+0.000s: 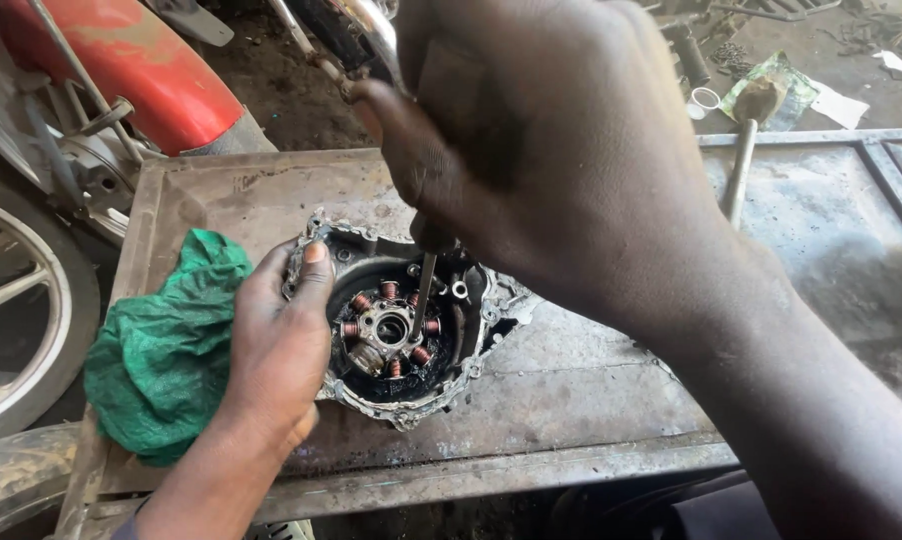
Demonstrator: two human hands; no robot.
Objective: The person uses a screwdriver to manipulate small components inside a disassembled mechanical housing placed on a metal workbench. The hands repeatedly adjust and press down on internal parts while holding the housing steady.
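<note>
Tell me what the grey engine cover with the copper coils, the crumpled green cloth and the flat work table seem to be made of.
Grey engine cover: probably cast aluminium, dull and oily, with a ragged gasket edge. Its coils look like wound copper wire, reddish-brown. Crumpled green cloth: woven fabric, soft folds, matte. Flat work table: sheet steel, it seems, grey, greasy, with a raised rim.
</note>
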